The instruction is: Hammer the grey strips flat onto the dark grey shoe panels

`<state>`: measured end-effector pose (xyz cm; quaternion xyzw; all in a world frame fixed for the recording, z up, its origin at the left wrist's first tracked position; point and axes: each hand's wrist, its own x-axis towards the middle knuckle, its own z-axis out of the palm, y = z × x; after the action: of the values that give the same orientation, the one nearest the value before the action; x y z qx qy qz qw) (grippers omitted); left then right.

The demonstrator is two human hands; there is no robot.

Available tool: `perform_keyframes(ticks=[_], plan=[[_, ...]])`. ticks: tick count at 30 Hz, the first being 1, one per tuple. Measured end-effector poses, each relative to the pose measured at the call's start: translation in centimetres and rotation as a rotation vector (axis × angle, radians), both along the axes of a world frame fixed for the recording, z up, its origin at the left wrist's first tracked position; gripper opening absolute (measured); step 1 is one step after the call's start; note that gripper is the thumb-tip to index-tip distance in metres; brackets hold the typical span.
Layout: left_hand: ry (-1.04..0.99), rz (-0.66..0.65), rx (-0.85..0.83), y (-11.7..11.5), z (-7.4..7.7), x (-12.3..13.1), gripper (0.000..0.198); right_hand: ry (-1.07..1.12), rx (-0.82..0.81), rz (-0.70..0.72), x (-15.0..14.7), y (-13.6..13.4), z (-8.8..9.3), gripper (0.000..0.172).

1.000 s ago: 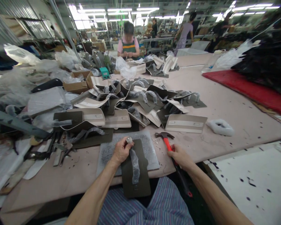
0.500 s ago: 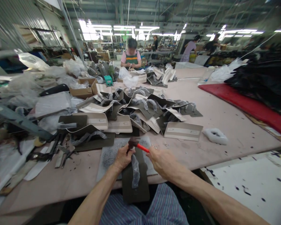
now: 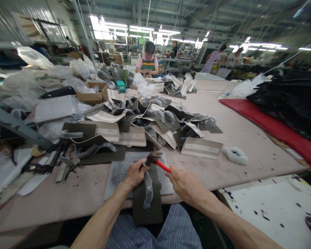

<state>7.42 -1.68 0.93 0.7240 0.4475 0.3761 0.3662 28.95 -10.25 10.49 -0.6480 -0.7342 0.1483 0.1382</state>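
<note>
My right hand (image 3: 182, 181) is wrapped round the red handle of a hammer (image 3: 162, 166). The hammer's dark head lies just right of my left fingertips, over the panel's upper part. My left hand (image 3: 135, 174) is closed at the upper end of a plastic-wrapped handle (image 3: 148, 193); the fingers hide any small part there. That handle lies along a dark olive panel (image 3: 155, 204), which reaches from a grey slab (image 3: 116, 169) over the table's edge above my lap.
Ahead is a pile of similar panels (image 3: 132, 136) with wrapped handles. Pliers and other hand tools (image 3: 64, 167) lie at left. A plastic-wrapped roll (image 3: 235, 155) and a red board (image 3: 269, 126) are at right. A co-worker (image 3: 147, 62) sits across the table.
The hammer head has shifted slightly right, away from my left fingertips, and my right hand has moved a little right with it. My left hand stays at the handle's end. The view has turned slightly.
</note>
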Motion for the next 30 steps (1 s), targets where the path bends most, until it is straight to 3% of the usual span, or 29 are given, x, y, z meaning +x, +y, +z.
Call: perform_keyframes(ticks=[7, 11, 13, 15, 17, 19, 23, 25, 27, 30], plan=[[-0.054, 0.017, -0.001, -0.1, 0.4, -0.1, 0.015, 0.065, -0.177, -0.335, 5.9, 0.9, -5.0, 0.035], [-0.051, 0.021, -0.004, -0.1, 0.5, -0.1, 0.015, -0.023, -0.005, -0.356, 6.2, 1.2, -6.1, 0.021], [-0.051, 0.026, -0.010, -0.1, 0.5, 0.0, 0.014, -0.017, 0.176, -0.158, 4.0, 1.1, -5.4, 0.037], [-0.066, 0.026, -0.024, -0.1, 0.5, 0.0, 0.012, 0.005, 0.260, 0.201, 0.8, 0.8, -4.5, 0.046], [-0.102, 0.034, -0.060, -0.2, 0.4, 0.1, 0.012, -0.024, 0.211, 0.519, -2.6, 0.4, -4.0, 0.037], [-0.153, 0.059, -0.110, -0.1, 0.2, 0.3, 0.014, -0.115, 0.154, 0.642, -5.4, -0.1, -4.2, 0.020], [-0.347, 0.311, -0.224, 0.9, 0.1, 0.7, 0.019, -0.265, 0.224, 0.546, -8.5, -0.9, -4.9, 0.011], [-0.488, 0.450, -0.269, 1.7, 1.0, 0.5, 0.025, -0.339, 0.270, 0.479, -9.1, -0.9, -4.3, 0.012], [-0.614, 0.487, -0.248, 2.5, 2.9, 0.0, 0.029, -0.401, 0.264, 0.348, -9.0, -0.4, -3.0, 0.011], [-0.698, 0.437, -0.099, 3.0, 6.8, -1.2, 0.031, -0.415, 0.182, 0.053, -8.2, 0.8, -0.8, 0.010]])
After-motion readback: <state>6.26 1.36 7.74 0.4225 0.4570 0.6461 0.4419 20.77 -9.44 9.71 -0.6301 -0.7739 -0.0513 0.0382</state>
